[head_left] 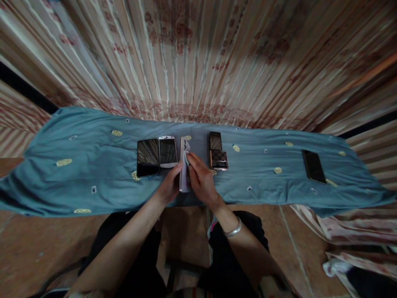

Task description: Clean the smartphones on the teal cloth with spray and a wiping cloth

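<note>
Between both hands, a slim white phone (pixel 182 178) is tilted up on its side, so mostly its edge shows. My left hand (pixel 170 183) grips it from the left, thumb along the near face. From the right, my right hand (pixel 201 178) presses closed fingers against it. Something pale and thin, perhaps a tissue, shows at the right fingertips, but I cannot make it out fully. Just left of the hands lie a white phone with a grey screen (pixel 168 152) and a larger black tablet-like device (pixel 148 158), side by side.
A small dark phone (pixel 215 141) and a checkered flip-style piece (pixel 218 160) lie to the right of my hands. Farther right is a black phone (pixel 314 166). A blue patterned cloth (pixel 102 157) covers the narrow table, with a pleated curtain (pixel 192 74) behind it.
</note>
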The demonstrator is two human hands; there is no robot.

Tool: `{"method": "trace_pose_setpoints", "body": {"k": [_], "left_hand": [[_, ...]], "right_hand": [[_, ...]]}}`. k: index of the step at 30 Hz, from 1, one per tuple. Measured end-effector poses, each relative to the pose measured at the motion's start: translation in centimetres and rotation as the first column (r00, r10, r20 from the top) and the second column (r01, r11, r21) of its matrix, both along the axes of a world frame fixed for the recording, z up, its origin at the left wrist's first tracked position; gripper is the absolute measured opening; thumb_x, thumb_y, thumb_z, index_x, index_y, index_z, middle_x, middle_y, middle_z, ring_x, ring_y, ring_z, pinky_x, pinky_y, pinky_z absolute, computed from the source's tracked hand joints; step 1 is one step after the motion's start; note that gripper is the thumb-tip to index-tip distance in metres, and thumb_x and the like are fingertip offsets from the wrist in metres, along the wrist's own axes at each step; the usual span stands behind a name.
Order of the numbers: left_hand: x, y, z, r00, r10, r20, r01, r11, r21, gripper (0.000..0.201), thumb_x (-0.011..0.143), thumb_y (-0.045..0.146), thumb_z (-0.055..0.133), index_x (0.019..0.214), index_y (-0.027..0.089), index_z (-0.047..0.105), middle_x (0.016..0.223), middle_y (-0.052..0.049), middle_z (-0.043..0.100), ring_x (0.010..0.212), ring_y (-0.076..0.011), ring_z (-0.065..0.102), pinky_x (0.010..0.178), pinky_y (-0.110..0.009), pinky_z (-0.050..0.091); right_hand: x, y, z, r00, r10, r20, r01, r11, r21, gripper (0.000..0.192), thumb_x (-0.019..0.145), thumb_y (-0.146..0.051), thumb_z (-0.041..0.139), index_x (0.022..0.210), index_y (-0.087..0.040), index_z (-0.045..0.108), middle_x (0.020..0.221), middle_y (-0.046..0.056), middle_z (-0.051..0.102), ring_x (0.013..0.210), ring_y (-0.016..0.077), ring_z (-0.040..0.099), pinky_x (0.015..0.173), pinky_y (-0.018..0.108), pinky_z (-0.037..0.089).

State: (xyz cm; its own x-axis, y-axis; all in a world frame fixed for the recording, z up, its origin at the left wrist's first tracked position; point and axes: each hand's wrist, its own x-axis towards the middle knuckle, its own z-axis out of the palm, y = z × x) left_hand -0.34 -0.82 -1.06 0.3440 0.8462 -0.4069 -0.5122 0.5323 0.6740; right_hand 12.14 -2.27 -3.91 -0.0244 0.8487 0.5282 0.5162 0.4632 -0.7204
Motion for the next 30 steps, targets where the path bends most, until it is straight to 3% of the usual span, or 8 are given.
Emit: {"method": "trace_pose_setpoints", "body": {"k": [4,7,14,20,26,30], "left_hand": [[0.2,-0.3,-0.7,0.999,-0.051,-0.007,0.051,0.998,0.032,0.028,0.078,0.039,0.075,0.090,0.014,0.075,0.080,-0.005,0.074,0.080,-0.0214,0.069,0.068,-0.029,0.054],[0.2,-0.4,-1.1,0.996,-0.087,-0.015,0.088,0.995,0.046,0.033,0.076,0.038,0.077,0.099,0.015,0.075,0.083,-0.004,0.074,0.075,-0.0197,0.067,0.062,-0.028,0.051],[0.1,0.1,-1.3,0.998,-0.057,-0.016,0.058,0.997,0.057,0.038,0.075,0.043,0.079,0.100,0.014,0.075,0.087,-0.005,0.075,0.083,-0.0216,0.070,0.061,-0.026,0.049],[0.5,-0.1,-1.4,0.996,-0.084,-0.001,0.084,0.994,0.071,0.035,0.074,0.038,0.080,0.099,0.014,0.075,0.092,-0.006,0.077,0.091,-0.0229,0.071,0.071,-0.027,0.052],[0.4,0.7,-0.8,0.997,-0.005,0.077,0.005,1.000,0.009,0.030,0.081,0.038,0.074,0.101,0.015,0.074,0.095,-0.005,0.077,0.102,-0.0232,0.071,0.086,-0.030,0.054],[0.2,1.3,-0.2,0.993,0.037,0.112,-0.032,0.999,-0.039,0.030,0.090,0.039,0.065,0.107,0.015,0.072,0.095,-0.004,0.076,0.097,-0.0212,0.072,0.086,-0.031,0.055]], "right_hand": [[0.3,-0.1,0.7,1.000,-0.023,0.012,0.023,1.000,0.003,0.048,0.104,-0.023,0.036,0.150,-0.024,0.048,0.155,0.008,0.051,0.146,0.0193,0.044,0.125,0.043,0.037],[0.7,-0.2,1.0,0.999,-0.040,0.028,0.040,0.999,0.001,0.049,0.104,-0.023,0.035,0.152,-0.025,0.045,0.156,0.007,0.050,0.148,0.0199,0.042,0.125,0.045,0.035],[0.6,-0.5,1.1,0.999,0.004,0.032,-0.005,1.000,0.017,0.048,0.105,-0.023,0.035,0.151,-0.027,0.047,0.155,0.006,0.051,0.145,0.0182,0.046,0.124,0.041,0.038],[0.9,-0.3,1.2,1.000,0.008,0.001,-0.008,1.000,0.025,0.047,0.105,-0.023,0.036,0.150,-0.026,0.048,0.153,0.007,0.054,0.144,0.0191,0.048,0.123,0.041,0.040],[0.6,-0.9,1.7,0.994,0.106,-0.005,-0.106,0.994,-0.001,0.047,0.104,-0.020,0.036,0.148,-0.029,0.051,0.148,0.004,0.059,0.140,0.0180,0.052,0.120,0.041,0.043],[0.6,-1.1,1.6,0.987,0.154,-0.050,-0.153,0.988,0.034,0.046,0.103,-0.018,0.036,0.141,-0.029,0.059,0.143,0.004,0.063,0.136,0.0168,0.056,0.118,0.039,0.045]]}}
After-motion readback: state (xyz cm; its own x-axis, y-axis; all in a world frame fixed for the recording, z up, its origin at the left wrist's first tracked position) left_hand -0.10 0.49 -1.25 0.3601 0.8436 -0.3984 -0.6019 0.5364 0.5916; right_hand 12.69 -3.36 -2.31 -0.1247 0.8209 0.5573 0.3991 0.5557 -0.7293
